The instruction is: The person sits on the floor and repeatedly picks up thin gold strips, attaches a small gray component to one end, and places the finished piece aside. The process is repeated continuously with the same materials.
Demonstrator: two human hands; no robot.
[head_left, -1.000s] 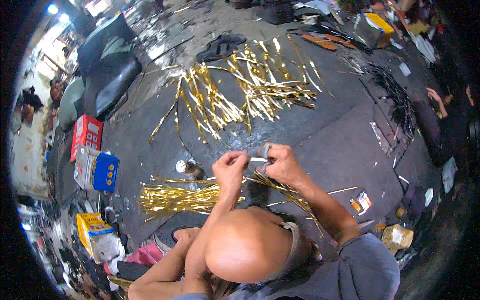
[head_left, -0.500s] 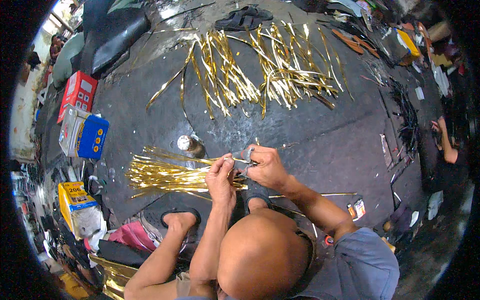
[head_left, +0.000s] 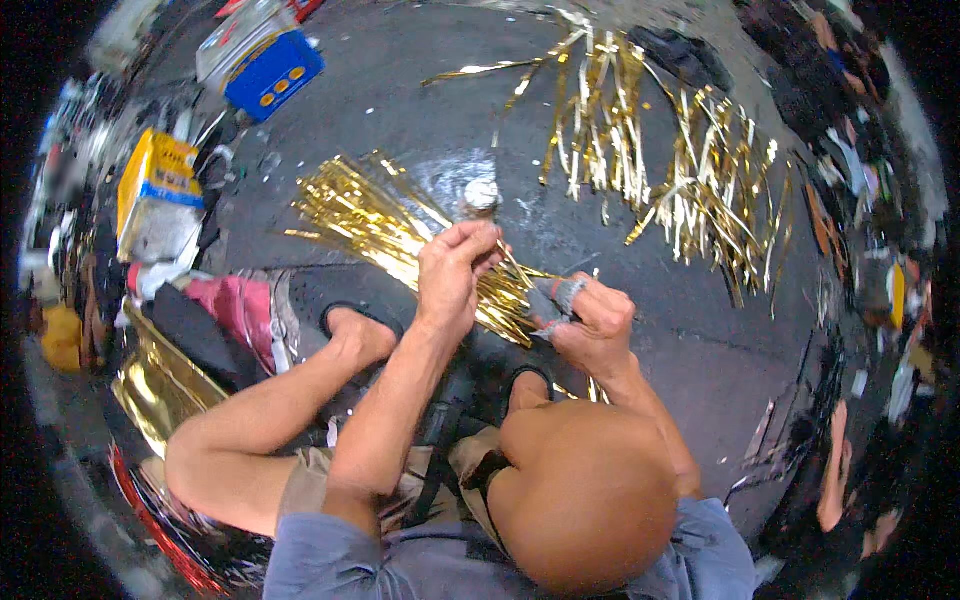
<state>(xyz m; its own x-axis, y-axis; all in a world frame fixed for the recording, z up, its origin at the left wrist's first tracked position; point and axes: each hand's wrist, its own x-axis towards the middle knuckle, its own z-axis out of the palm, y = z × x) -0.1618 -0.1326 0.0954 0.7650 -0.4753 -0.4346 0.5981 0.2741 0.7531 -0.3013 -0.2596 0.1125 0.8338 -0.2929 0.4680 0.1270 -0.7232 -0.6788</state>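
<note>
My left hand [head_left: 452,275] is closed, with thumb and fingers pinched on a narrow gold strip [head_left: 515,262] that runs down toward my right hand. My right hand [head_left: 597,322] is wrapped round what look like scissors [head_left: 545,300] with grey padded handles; their blades are blurred and partly hidden beside the strips. Under my left hand lies a bundle of shiny gold strips [head_left: 370,222], fanned out to the upper left, its lower end near the scissors. Just beyond my left hand stands a short post with a pale round top [head_left: 481,194].
More gold strips [head_left: 610,130] lie spread on the dark floor at the far right, near a black sandal [head_left: 680,55]. To the left are a blue and white box [head_left: 275,75], a yellow box [head_left: 155,190], pink cloth [head_left: 235,315] and a gold sheet [head_left: 165,385]. Another person's arm [head_left: 835,470] shows at right.
The view has swung left, so the floor things appear turned and shifted. My hands have moved apart, and the left now pinches the strip farther from the scissors.
</note>
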